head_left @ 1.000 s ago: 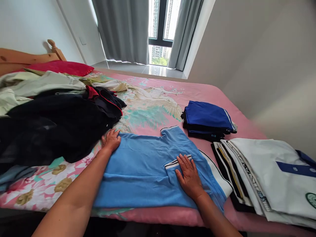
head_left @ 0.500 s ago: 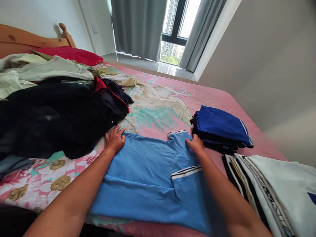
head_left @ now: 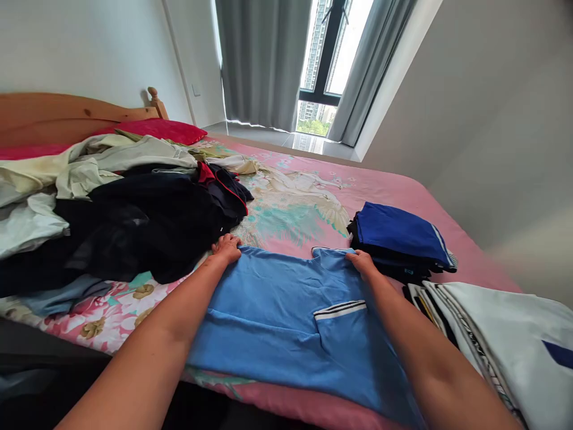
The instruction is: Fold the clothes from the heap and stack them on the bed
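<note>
Pink flowered bedding [head_left: 389, 182] covers a bed, and one light blue shirt [head_left: 273, 298] lies spread near its front edge, directly before the person. Both of its short sleeves show: the near one [head_left: 340, 325] ends in a white band with dark stripes, the far one reaches the shirt's back edge. The left hand [head_left: 227, 247] is at the far left corner, fingers bent over the cloth — whether they grip or only press, I cannot tell. The right hand [head_left: 362, 261] pinches the cloth beside the far sleeve between thumb and fingers. The right forearm crosses the shirt's right end and hides part of it.

Two folded stacks sit to the right: a blue one [head_left: 398, 230] with black clothes beneath, bearing a small light mark [head_left: 409, 271] too tiny to read, and nearer, a white-topped one [head_left: 505, 328] with a navy strip; its exact number of layers is unclear. Left lies a loose heap — black clothes [head_left: 179, 209] with red trim in front, pale clothes [head_left: 138, 152] behind. Past these are one red pillow [head_left: 159, 130] and a wooden headboard [head_left: 67, 116]. Two grey curtains [head_left: 266, 60] flank one window [head_left: 320, 95].
</note>
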Demonstrator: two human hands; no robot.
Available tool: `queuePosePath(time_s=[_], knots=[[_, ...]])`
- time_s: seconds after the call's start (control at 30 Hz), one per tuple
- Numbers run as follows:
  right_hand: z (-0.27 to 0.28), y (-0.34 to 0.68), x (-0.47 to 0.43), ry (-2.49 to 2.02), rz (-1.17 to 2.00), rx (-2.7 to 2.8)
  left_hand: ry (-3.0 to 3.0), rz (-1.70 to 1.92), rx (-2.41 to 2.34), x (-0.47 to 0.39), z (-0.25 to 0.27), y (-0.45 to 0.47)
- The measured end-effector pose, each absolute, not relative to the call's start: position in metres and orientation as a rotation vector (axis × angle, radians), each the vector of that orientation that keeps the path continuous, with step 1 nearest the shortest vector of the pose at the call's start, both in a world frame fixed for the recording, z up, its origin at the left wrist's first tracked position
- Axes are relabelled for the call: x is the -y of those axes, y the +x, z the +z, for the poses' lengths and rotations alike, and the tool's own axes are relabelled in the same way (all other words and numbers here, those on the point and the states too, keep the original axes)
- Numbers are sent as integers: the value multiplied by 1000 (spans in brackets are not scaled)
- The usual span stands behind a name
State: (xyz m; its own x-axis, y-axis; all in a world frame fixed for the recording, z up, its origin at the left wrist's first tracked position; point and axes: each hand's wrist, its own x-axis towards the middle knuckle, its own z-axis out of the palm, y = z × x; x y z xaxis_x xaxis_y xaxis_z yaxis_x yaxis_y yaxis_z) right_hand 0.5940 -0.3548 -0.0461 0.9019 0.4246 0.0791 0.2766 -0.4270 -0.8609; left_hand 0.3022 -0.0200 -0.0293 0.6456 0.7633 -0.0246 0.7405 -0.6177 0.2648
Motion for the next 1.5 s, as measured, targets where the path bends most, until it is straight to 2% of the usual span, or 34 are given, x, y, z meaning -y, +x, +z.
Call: queuePosePath(time_s=[0.2,0.3,0.43,0.57,0.7,0.87,1.0,1.13,1.3,1.5], knots=[[2,557,401,-1877,207,502,2680,163,-1008,24,19,282],[4,520,444,-1743,138,542,2736,248,-836,40,28,241],[-30,467,498,-1841,103,465,2815,284,-539,65,6,177],[-57,433,509,-1952,252,610,2713,333,-523,81,-27,144],[-49,427,499,-1945,313,684,2690,429,-530,85,-36,142],[-38,428,512,-1868,175,623,2801,374,-520,76,-30,135],[-39,414,528,-1921,295,827,2856,483,-659,81,-30,128],[-47,401,528,-2101,199,878,2766,545,-419,130,-25,149],[-57,395,524,-1982,1,923,2594,404,-32,231,-15,225],[-56,390,525,-1898,-141,979,2622,189,-61,295,-9,325]])
